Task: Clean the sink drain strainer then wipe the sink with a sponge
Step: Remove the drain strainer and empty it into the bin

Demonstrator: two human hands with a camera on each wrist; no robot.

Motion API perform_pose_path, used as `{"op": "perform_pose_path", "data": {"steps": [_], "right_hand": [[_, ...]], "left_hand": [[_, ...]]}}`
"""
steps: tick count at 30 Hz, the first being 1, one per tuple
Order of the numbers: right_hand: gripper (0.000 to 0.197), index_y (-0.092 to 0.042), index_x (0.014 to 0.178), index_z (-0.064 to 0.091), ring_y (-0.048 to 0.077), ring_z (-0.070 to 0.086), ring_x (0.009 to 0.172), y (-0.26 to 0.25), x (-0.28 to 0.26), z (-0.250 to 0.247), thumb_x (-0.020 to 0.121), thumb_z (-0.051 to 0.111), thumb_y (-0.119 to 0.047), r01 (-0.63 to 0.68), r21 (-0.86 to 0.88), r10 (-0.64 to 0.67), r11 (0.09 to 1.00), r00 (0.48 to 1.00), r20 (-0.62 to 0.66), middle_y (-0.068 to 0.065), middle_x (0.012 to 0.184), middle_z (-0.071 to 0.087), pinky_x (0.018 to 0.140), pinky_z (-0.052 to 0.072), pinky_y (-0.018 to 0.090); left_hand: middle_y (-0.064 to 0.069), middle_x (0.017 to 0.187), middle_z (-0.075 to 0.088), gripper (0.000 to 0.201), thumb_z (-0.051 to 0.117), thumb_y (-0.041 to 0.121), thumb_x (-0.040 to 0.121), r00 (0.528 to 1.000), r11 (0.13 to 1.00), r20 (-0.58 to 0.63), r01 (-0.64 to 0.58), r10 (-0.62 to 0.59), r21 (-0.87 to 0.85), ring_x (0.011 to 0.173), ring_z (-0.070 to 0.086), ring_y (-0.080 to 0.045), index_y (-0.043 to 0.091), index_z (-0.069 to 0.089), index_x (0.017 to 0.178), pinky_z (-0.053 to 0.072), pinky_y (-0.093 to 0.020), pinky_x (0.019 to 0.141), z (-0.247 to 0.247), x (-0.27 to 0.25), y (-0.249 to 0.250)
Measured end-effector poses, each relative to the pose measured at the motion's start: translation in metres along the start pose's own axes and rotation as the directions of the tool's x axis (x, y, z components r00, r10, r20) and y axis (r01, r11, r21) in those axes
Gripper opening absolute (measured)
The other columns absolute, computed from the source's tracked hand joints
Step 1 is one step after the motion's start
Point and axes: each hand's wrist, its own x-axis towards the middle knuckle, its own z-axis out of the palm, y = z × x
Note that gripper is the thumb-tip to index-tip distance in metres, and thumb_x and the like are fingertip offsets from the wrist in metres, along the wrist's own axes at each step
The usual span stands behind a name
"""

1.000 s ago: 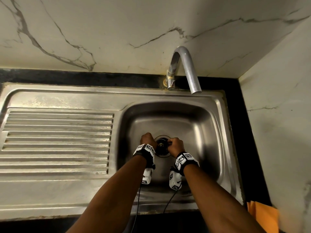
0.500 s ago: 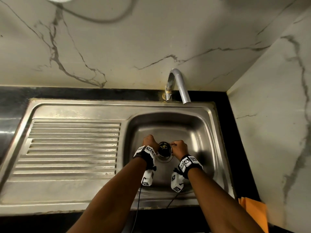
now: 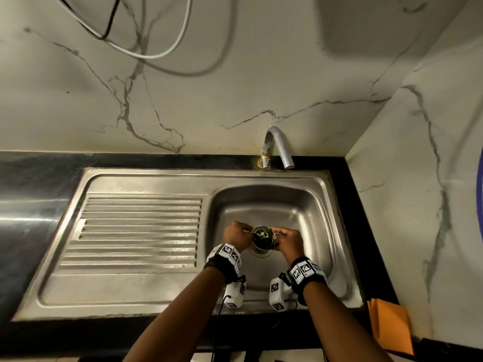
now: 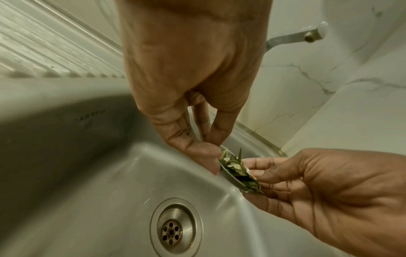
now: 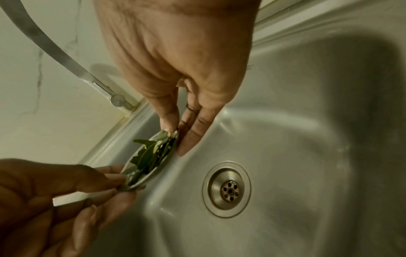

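The drain strainer (image 3: pixel 262 237) is held up in the air above the sink (image 3: pixel 308 212) basin, just over the open drain (image 4: pixel 174 227) near the middle of the basin floor. It is a shallow metal cup with green leaf scraps (image 5: pixel 149 156) lying in it. The left hand (image 3: pixel 236 237) pinches its rim on one side with thumb and fingers (image 4: pixel 193 144) clamped on the edge; the right hand (image 3: pixel 290 242) pinches the opposite rim, its thumb on top and fingers (image 5: pixel 193 135) beneath. Both wrists angle down into the basin, forearms coming in from the near edge of the sink, the two hands facing each other with only the strainer between them.

The basin walls stand well clear of both hands on every side. The ribbed drainboard (image 3: pixel 141 226) takes up the left part of the sink. The tap (image 3: pixel 277 148) rises at the far edge, its spout ending behind the hands and apart from them. A dark desk (image 3: pixel 31 205) borders the sink, and a marble wall closes the far and right sides. An orange cloth (image 3: pixel 389 325) lies at the near right corner of the desk. Cables (image 3: pixel 156 48) hang on the far wall.
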Motion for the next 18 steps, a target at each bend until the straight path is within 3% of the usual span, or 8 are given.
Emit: {"op": "perform_pose_path", "data": {"steps": [3, 6, 10, 12, 18], "right_hand": [[0.024, -0.017, 0.088, 0.079, 0.029, 0.074, 0.083, -0.008, -0.018, -0.004, 0.077, 0.068, 0.001, 0.019, 0.046, -0.020, 0.999, 0.999, 0.035, 0.011, 0.090, 0.076, 0.068, 0.062, 0.042], [0.024, -0.015, 0.093, 0.078, 0.028, 0.074, 0.088, -0.018, -0.034, -0.006, 0.076, 0.068, -0.002, 0.069, 0.066, -0.073, 0.995, 0.995, 0.067, 0.008, 0.092, 0.077, 0.076, 0.061, 0.047], [0.022, -0.004, 0.102, 0.075, 0.029, 0.073, 0.087, -0.042, -0.062, -0.007, 0.084, 0.065, 0.005, 0.130, 0.122, -0.146, 0.984, 0.981, 0.128, 0.014, 0.094, 0.075, 0.069, 0.061, 0.038], [0.021, -0.003, 0.104, 0.074, 0.028, 0.073, 0.087, -0.050, -0.073, -0.007, 0.086, 0.065, 0.004, 0.158, 0.148, -0.181, 0.976, 0.972, 0.153, 0.014, 0.095, 0.075, 0.067, 0.060, 0.035], [0.021, -0.003, 0.103, 0.074, 0.029, 0.073, 0.086, -0.061, -0.094, 0.005, 0.087, 0.064, 0.004, 0.195, 0.163, -0.230, 0.967, 0.944, 0.239, 0.012, 0.094, 0.076, 0.074, 0.061, 0.043]], "left_hand": [[-0.006, 0.077, 0.077, 0.031, 0.074, 0.013, 0.064, 0.999, 0.989, 0.048, -0.005, 0.012, -0.150, 0.066, 0.075, -0.020, 0.022, 0.080, 0.093, 0.063, -0.039, 0.067, -0.014, -0.021, -0.001], [-0.008, 0.072, 0.075, 0.025, 0.074, 0.010, 0.075, 0.995, 0.964, 0.089, -0.021, 0.046, -0.265, 0.063, 0.074, -0.023, 0.023, 0.078, 0.096, 0.060, -0.029, 0.057, -0.029, -0.046, -0.001], [-0.019, 0.077, 0.075, 0.030, 0.069, 0.005, 0.078, 0.990, 0.908, 0.116, -0.030, 0.086, -0.417, 0.072, 0.074, -0.033, 0.014, 0.076, 0.106, 0.051, -0.025, 0.052, -0.044, -0.065, -0.007], [-0.021, 0.079, 0.075, 0.030, 0.067, 0.003, 0.079, 0.986, 0.889, 0.118, -0.049, 0.115, -0.455, 0.072, 0.074, -0.032, 0.014, 0.076, 0.106, 0.051, -0.024, 0.052, -0.053, -0.076, -0.008], [-0.023, 0.079, 0.074, 0.028, 0.063, -0.001, 0.085, 0.988, 0.844, 0.012, -0.123, 0.151, -0.521, 0.058, 0.070, -0.020, 0.012, 0.076, 0.106, 0.049, -0.021, 0.046, -0.074, -0.108, -0.020]]}}
